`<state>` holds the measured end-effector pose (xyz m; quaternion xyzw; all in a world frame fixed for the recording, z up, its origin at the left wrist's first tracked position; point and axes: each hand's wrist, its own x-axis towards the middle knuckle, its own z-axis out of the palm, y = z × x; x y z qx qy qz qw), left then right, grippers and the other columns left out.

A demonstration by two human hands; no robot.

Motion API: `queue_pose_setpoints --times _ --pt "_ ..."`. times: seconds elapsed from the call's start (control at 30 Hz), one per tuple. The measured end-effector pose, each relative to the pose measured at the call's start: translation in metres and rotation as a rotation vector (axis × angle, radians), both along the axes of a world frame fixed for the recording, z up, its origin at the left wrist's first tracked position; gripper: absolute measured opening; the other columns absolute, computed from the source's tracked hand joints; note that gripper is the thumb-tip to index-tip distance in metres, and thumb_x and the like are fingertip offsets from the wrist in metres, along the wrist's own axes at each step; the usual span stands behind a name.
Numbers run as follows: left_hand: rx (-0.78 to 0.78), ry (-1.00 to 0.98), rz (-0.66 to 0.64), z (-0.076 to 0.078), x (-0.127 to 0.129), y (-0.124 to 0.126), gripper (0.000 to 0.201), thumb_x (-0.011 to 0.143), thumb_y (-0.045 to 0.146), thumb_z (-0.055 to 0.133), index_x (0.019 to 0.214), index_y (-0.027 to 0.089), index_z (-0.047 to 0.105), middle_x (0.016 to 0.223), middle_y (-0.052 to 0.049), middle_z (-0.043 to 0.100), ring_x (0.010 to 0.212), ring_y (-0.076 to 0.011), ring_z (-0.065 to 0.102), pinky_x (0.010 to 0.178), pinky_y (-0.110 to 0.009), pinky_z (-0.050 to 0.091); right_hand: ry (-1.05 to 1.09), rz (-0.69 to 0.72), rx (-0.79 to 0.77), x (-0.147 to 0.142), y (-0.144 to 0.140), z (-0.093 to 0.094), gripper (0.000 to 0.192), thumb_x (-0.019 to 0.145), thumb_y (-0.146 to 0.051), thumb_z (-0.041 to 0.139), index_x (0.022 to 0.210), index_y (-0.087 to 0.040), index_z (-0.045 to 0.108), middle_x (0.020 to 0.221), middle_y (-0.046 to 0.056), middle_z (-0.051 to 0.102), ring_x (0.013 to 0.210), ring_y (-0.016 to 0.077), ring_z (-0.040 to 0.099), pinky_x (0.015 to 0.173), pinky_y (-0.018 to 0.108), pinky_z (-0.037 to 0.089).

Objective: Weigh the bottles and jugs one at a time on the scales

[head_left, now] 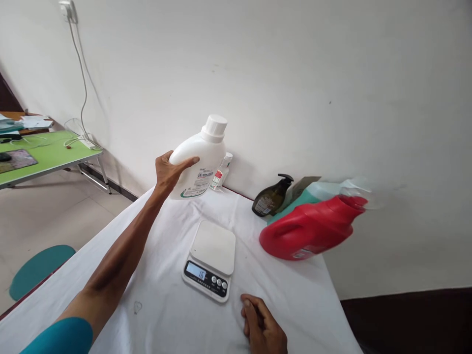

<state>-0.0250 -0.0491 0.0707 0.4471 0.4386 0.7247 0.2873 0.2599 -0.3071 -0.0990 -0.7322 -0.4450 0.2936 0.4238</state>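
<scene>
Head view shows the left hand (170, 172) clamped around a white detergent bottle (199, 164), held tilted above the tabletop (162, 305) beyond the scale (212, 258). Right hand (263, 327) rests loosely curled, seemingly empty, on the cloth just beside the scale.

**Where everything sits on my worktop right now**

Scale (213, 258) is in the middle of the worktop (165, 314), right in front of me. My left hand (167, 172) has the big jug (199, 164) up behind it, toward the wall, with a small bottle (222, 172) just behind that. Off to the right, another jug (309, 228) lies on its side, with a pump bottle (271, 196) and a pouch (313, 192) behind it. My right hand (263, 327) rests on the near edge.
</scene>
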Motion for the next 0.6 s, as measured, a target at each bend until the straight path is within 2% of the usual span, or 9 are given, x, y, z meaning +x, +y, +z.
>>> queue_pose_setpoints --times 0.1,0.17,0.37,0.6 --pt "0.009 0.009 -0.094 0.015 0.000 -0.027 0.051 0.053 0.054 0.098 0.075 0.014 0.075 0.071 -0.003 0.069 0.065 -0.0168 0.064 0.055 -0.026 0.049 0.005 0.041 -0.018 0.002 0.002 0.003 0.055 0.085 -0.070 0.059 0.097 -0.020 0.077 0.062 0.000 0.063 0.057 0.0185 0.058 0.059 0.028 0.050" --pt "-0.015 -0.009 -0.147 0.017 0.004 -0.045 0.050 0.055 0.054 0.097 0.073 0.014 0.074 0.067 -0.002 0.068 0.061 -0.0157 0.062 0.052 -0.025 0.048 0.000 0.079 -0.032 0.003 0.004 0.004 0.059 0.082 -0.073 0.058 0.095 -0.019 0.077 0.064 0.002 0.066 0.056 0.0188 0.058 0.058 0.029 0.050" --pt "-0.099 -0.080 -0.302 0.002 0.030 -0.085 0.049 0.056 0.055 0.096 0.073 0.015 0.073 0.064 -0.003 0.066 0.061 -0.0168 0.064 0.052 -0.026 0.048 0.014 0.094 -0.008 -0.001 0.006 0.011 0.056 0.082 -0.069 0.057 0.094 -0.018 0.076 0.066 0.002 0.067 0.056 0.0180 0.057 0.057 0.029 0.048" --pt "-0.156 -0.060 -0.391 -0.013 0.061 -0.100 0.050 0.054 0.054 0.097 0.074 0.014 0.072 0.069 -0.005 0.067 0.064 -0.0176 0.064 0.053 -0.027 0.048 0.071 0.106 0.020 -0.006 0.002 0.014 0.054 0.081 -0.066 0.058 0.096 -0.017 0.075 0.070 0.002 0.067 0.059 0.0186 0.057 0.058 0.030 0.046"
